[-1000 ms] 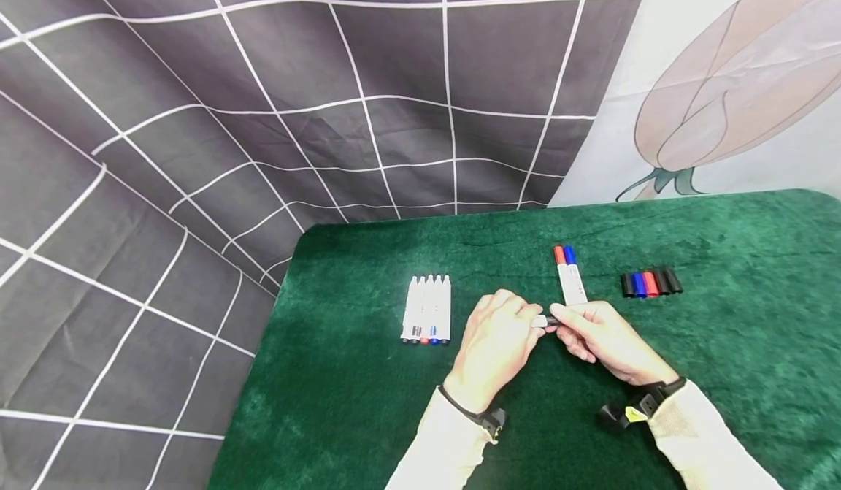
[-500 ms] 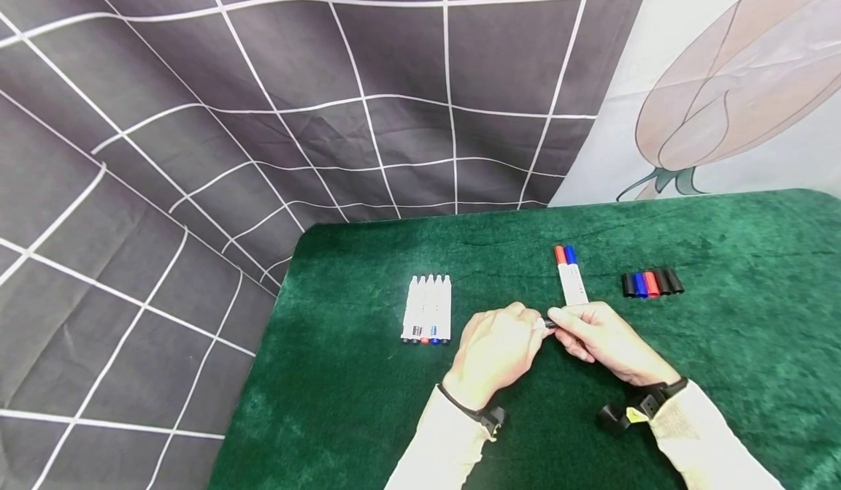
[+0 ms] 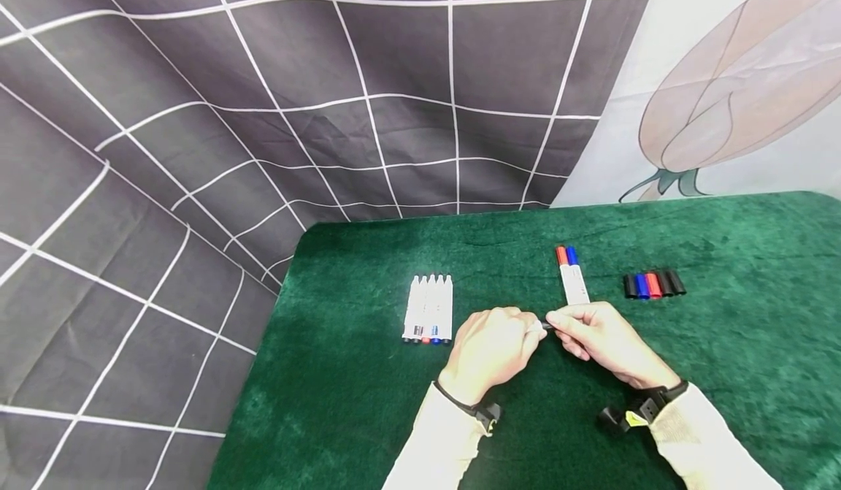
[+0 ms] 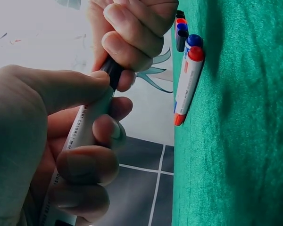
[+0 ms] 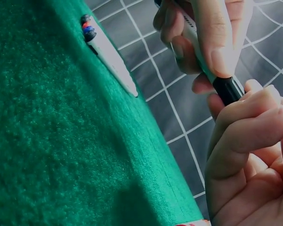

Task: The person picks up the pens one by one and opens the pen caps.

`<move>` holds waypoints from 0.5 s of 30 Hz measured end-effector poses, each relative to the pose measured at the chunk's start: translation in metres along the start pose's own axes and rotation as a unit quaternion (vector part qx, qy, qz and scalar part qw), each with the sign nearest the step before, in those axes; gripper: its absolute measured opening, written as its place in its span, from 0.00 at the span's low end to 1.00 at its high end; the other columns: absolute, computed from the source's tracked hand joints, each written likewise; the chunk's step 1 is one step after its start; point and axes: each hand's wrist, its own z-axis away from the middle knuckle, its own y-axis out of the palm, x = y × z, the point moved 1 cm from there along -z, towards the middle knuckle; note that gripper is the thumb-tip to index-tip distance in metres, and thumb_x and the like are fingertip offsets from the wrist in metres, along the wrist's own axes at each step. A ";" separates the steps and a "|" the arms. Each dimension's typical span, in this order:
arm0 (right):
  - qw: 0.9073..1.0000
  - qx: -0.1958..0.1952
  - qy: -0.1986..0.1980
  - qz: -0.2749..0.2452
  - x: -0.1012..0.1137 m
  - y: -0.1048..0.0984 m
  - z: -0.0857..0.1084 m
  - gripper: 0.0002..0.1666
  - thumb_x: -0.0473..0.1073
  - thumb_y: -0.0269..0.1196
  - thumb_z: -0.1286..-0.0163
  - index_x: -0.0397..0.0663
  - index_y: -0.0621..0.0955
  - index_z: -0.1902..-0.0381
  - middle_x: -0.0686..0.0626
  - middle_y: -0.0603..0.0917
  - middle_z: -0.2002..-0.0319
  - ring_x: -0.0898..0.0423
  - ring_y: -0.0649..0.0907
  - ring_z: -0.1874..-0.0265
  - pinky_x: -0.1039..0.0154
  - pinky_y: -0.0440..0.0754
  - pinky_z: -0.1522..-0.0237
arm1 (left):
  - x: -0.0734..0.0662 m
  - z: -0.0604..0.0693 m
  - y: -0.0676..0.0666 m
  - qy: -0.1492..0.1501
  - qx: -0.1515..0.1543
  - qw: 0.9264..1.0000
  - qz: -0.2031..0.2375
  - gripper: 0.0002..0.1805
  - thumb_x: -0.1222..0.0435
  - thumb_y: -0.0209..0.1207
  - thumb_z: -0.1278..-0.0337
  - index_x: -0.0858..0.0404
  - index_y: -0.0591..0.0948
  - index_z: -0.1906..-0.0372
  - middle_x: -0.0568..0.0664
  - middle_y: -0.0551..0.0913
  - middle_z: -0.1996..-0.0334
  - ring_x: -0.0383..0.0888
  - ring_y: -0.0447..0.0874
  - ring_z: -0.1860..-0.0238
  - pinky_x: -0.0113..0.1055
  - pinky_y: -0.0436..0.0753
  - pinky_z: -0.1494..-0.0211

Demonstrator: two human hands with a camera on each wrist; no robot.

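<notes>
In the head view my left hand grips a white marker, fingers curled round its barrel. My right hand pinches the marker's black cap at the other end. Both wrist views show the cap meeting the barrel, the left thumb pressed near the joint; how far on the cap sits cannot be told. The right fingers cover the cap's far end. Just beyond the right hand lie two capped markers, one with a red cap and one with a blue cap; the hand hides their lower ends.
Several capless white markers lie side by side left of the hands on the green cloth. To the right is a row of loose caps in black, blue and red. A grey gridded curtain hangs behind.
The left hand has shifted slightly down and closer round the marker, so less of its white end shows between the hands. The right hand keeps its pinch. Everything on the cloth stays put.
</notes>
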 end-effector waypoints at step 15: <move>0.998 -0.029 -0.057 0.013 0.000 0.002 0.000 0.20 0.39 0.57 0.23 0.39 0.78 0.78 0.53 0.73 0.86 0.58 0.72 0.88 0.60 0.69 0.81 | 0.002 0.000 0.001 -0.012 0.008 1.000 0.023 0.09 0.52 0.59 0.32 0.46 0.87 0.66 0.33 0.84 0.74 0.35 0.85 0.71 0.30 0.79 0.71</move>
